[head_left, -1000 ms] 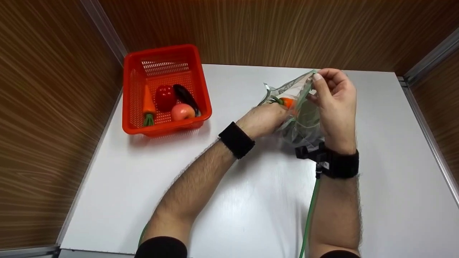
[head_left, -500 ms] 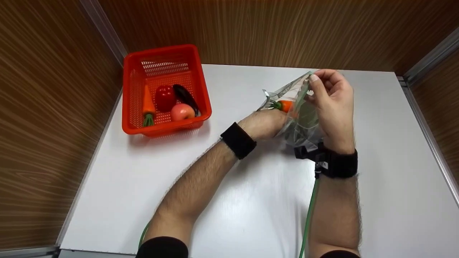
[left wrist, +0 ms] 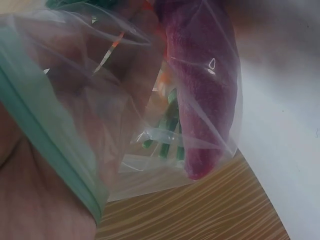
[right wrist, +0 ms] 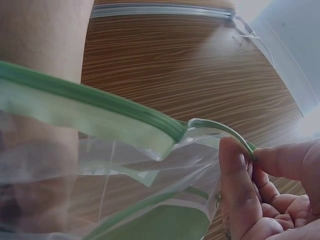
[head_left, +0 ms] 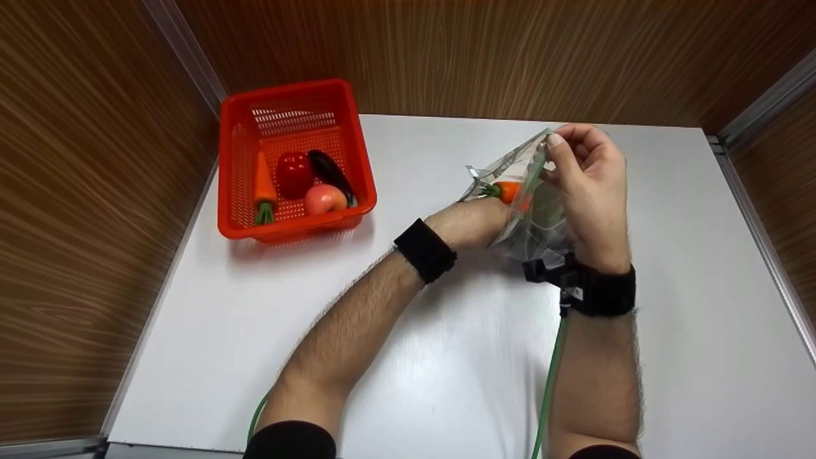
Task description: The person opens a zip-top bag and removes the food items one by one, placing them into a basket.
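in the head view's upper left, a basket (head_left: 299, 227) on the table (head_left: 191, 357) holds a carrot (head_left: 263, 182), with a pepper (head_left: 293, 175), apple (head_left: 324, 199) and eggplant (head_left: 331, 172) to its right; right of centre, a bag (head_left: 542, 223) contains a second carrot (head_left: 508, 191).

white glossy tabletop (head_left: 440, 382) under the fingers (head_left: 581, 131) | brown wood-grain back wall (head_left: 446, 57) beyond them | matching left wall (head_left: 83, 223) well left of them | matching right wall (head_left: 781, 172) to their right | metal corner strip (head_left: 182, 48) beyond them, leftward | light glare (head_left: 539, 306) on their near side

top-cropped purple veg (left wrist: 206, 90), l wrist vw
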`<act>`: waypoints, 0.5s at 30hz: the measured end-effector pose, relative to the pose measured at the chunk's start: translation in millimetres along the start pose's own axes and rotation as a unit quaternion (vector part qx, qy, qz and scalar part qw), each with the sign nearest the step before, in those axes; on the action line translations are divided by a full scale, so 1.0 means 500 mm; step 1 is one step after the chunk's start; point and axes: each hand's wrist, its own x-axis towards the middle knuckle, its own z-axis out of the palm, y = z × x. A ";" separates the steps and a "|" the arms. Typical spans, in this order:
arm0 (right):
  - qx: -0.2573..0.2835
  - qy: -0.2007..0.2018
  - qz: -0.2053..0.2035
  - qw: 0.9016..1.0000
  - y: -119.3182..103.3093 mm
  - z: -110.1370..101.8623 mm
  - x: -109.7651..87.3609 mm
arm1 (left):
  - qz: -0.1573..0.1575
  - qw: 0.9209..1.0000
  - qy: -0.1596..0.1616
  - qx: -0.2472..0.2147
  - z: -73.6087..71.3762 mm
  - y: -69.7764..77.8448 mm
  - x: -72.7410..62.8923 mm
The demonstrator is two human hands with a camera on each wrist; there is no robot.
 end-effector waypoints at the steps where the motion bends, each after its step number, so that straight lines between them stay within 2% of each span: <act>1: 0.001 0.000 -0.001 1.000 -0.001 0.000 0.000 | -0.005 1.000 0.001 -0.006 -0.001 -0.001 0.000; 5: -0.008 0.004 -0.014 1.000 0.000 0.002 0.000 | 0.001 1.000 0.002 -0.022 -0.005 -0.004 -0.003; 8: -0.022 0.008 -0.022 0.999 0.001 0.004 0.000 | 0.006 1.000 0.008 -0.015 -0.006 -0.005 -0.006; 11: -0.022 0.007 -0.017 1.000 0.001 0.004 0.001 | 0.025 0.999 0.003 -0.041 -0.006 -0.006 -0.005; 13: -0.017 0.005 -0.010 1.000 0.000 0.003 0.001 | 0.029 0.995 -0.010 -0.097 -0.005 -0.007 -0.005; 15: -0.016 0.004 -0.004 1.000 0.000 0.003 0.001 | 0.020 0.991 -0.028 -0.131 -0.005 -0.006 -0.005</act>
